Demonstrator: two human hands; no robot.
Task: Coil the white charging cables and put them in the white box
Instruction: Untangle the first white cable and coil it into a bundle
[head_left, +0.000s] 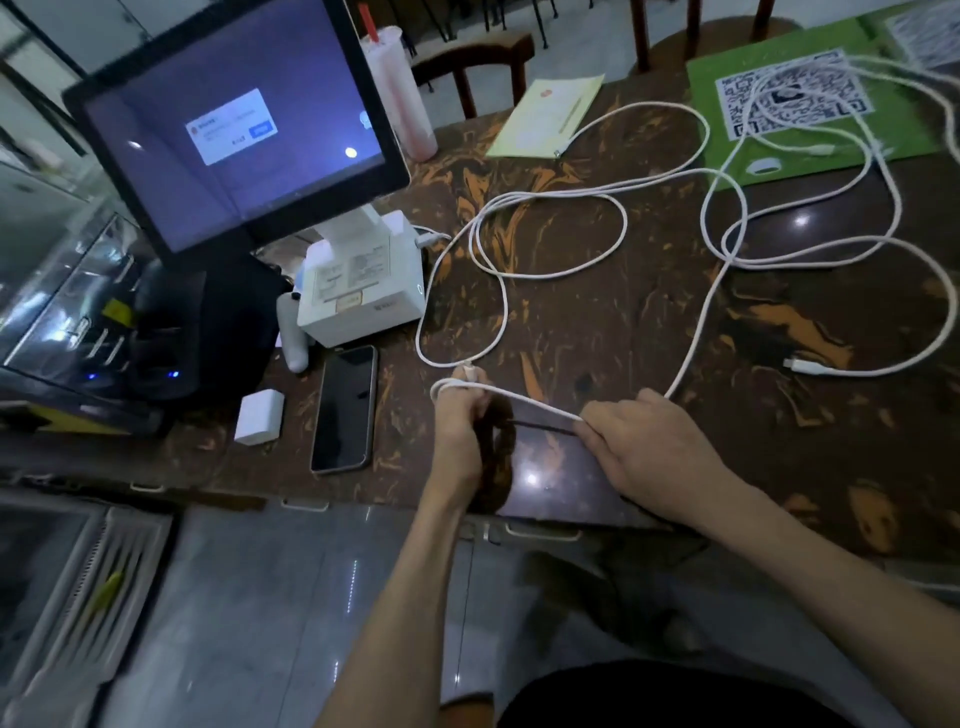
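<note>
White charging cables (561, 195) lie in loose loops across the dark marbled table (597, 322), reaching onto a green sheet at the back right. My left hand (460, 415) grips one cable near its plug end, with a turn of cable wrapped round its fingers. My right hand (641, 441) pinches the same cable a short way along, so the stretch between the hands is taut. A free plug end (802, 365) lies at the right. A small white box (258, 417) stands near the table's front left, beside a phone.
A monitor (234, 130) on a white printer base (363, 280) stands at the left. A dark phone (345, 408) lies face up next to the box. Green QR sheet (810, 156), yellow paper (545, 117) and a pink cup (400, 88) sit at the back.
</note>
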